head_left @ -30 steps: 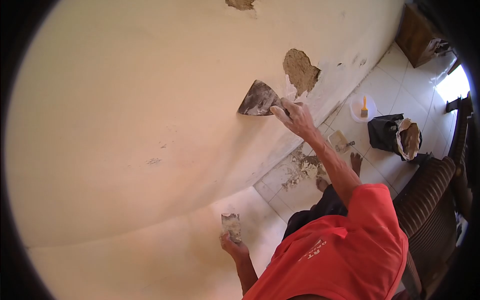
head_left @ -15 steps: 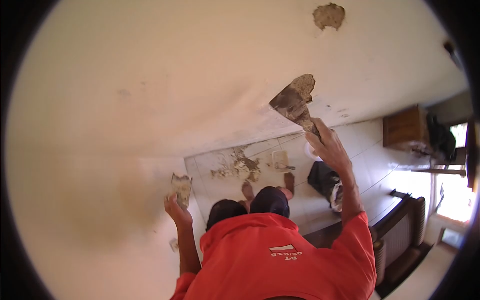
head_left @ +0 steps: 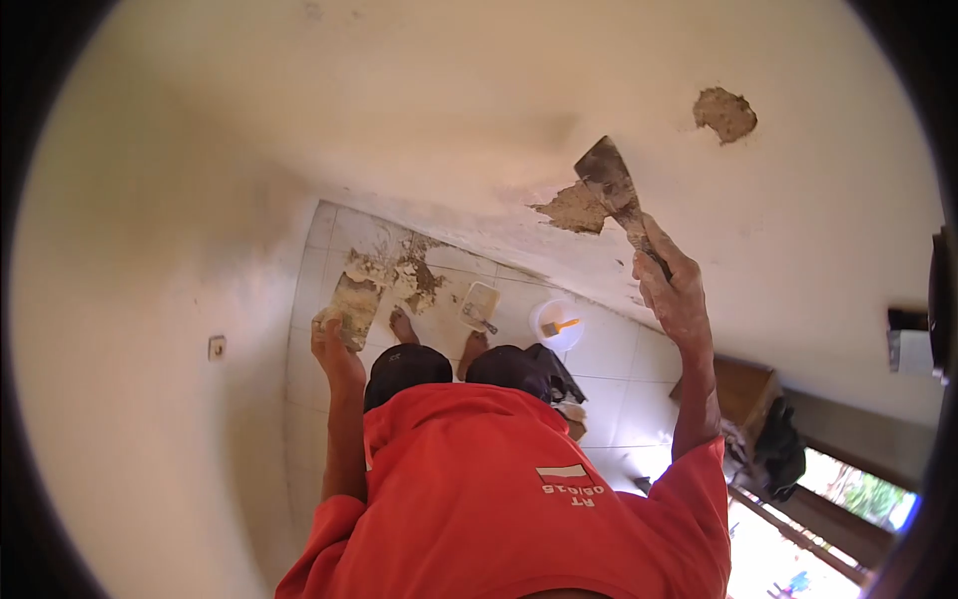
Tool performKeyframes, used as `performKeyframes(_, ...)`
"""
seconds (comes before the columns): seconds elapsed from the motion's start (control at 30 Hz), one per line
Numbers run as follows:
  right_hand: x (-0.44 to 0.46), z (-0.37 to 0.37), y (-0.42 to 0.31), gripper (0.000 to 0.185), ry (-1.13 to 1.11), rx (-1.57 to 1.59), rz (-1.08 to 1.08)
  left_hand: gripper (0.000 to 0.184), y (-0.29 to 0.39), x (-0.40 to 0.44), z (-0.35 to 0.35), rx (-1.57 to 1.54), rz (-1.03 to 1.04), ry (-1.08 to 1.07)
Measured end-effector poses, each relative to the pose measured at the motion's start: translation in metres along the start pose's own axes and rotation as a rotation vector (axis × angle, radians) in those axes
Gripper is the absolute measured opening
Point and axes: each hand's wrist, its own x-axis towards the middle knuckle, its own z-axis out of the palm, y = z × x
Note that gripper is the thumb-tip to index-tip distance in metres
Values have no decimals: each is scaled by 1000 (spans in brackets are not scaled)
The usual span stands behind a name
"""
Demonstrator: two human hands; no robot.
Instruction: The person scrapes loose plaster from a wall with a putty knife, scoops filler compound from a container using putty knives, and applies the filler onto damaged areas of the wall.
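Observation:
My right hand is closed around the handle of a putty knife, its wide, smeared blade angled up and left. The blade overlaps the right end of a rough bare patch in the pale wall; whether it touches the surface I cannot tell. A second bare patch lies farther up and right. Down at the left, my left hand grips a flat, board-like piece coated with plaster, its lower part covered by the fingers.
On the tiled floor by my feet lie plaster crumbs, a shallow tray with a tool, and a white bucket with a yellow-handled brush. A wooden cabinet stands at right. A wall socket is at left.
My view has turned, shifting the scene. The putty knife has gone from the patch's left side to its right, and its blade has swung from pointing left to more upward. Both hands keep their grip.

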Motion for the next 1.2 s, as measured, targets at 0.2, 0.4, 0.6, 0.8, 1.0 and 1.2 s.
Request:
performKeyframes(0.2,53,5,-19,52,-71,-13,75,26,-22,-5,-6,-27,41,176)
performKeyframes(0.4,64,-11,1,49,-42,-71,56,24,-41,-14,-7,-73,51,263)
performKeyframes(0.6,77,8,4,49,-126,-121,-91,25,-40,-20,-14,-54,84,279)
performKeyframes(0.8,80,11,18,49,-59,-85,-60,26,-33,-21,-2,-73,92,361)
performKeyframes(1.0,62,13,1,51,4,-27,58,28,-38,-18,-1,-86,102,345)
performKeyframes(1.2,43,4,-3,50,36,-83,61,26,-40,-13,0,-92,98,292)
